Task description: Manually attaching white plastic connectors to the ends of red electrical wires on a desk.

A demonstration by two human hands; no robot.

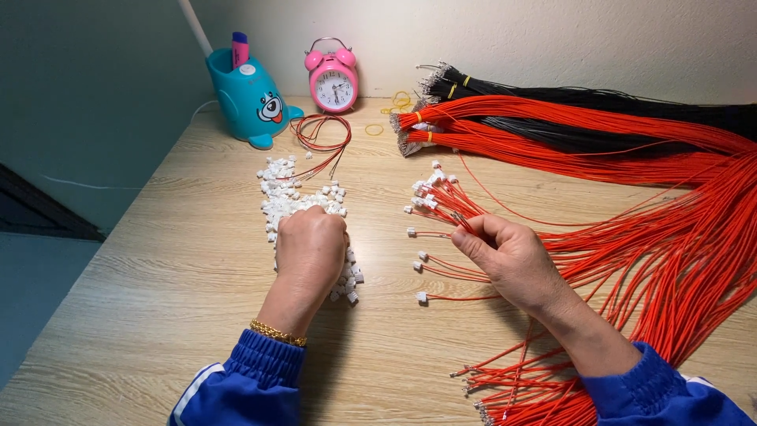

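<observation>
My left hand rests knuckles-up on a pile of small white plastic connectors, fingers curled down into it; what they pinch is hidden. My right hand pinches a thin red wire between thumb and forefinger, tip pointing up-left. Around it lie loose red wires with white connectors fitted on their ends, fanned toward the left. More bare-ended red wires spread under my right forearm.
Bundled red wires and black wires lie along the back right. A pink alarm clock, a teal pen holder, a small coil of wire and yellow rubber bands stand at the back of the wooden table.
</observation>
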